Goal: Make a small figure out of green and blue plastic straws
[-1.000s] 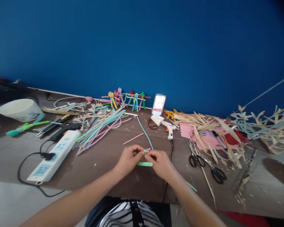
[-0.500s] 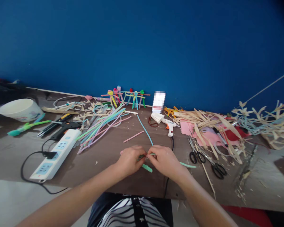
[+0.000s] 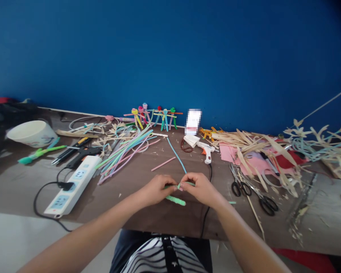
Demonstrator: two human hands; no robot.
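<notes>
Near the table's front edge, my left hand (image 3: 158, 189) pinches a green pipe cleaner (image 3: 176, 200), whose thick fuzzy end sticks out below the fingers. My right hand (image 3: 197, 186) meets it fingertip to fingertip and pinches a thin part of the green pipe cleaner, which passes under its fingers. A light blue pipe cleaner (image 3: 176, 154) lies just beyond my hands, and a short pink one (image 3: 163, 164) rests to its left. Part of the green piece between the fingertips is hidden.
At left are a power strip (image 3: 74, 185), a white bowl (image 3: 32, 133) and a pipe cleaner bundle (image 3: 125, 153). Small pipe-cleaner figures (image 3: 165, 117) stand by the wall. A white glue gun (image 3: 207, 151), its cord and scissors (image 3: 268, 204) lie at right.
The view has shifted slightly, so the table items appear further right. My fingertips have moved a little on the green pipe cleaner, and less of its right end shows beyond my right wrist.
</notes>
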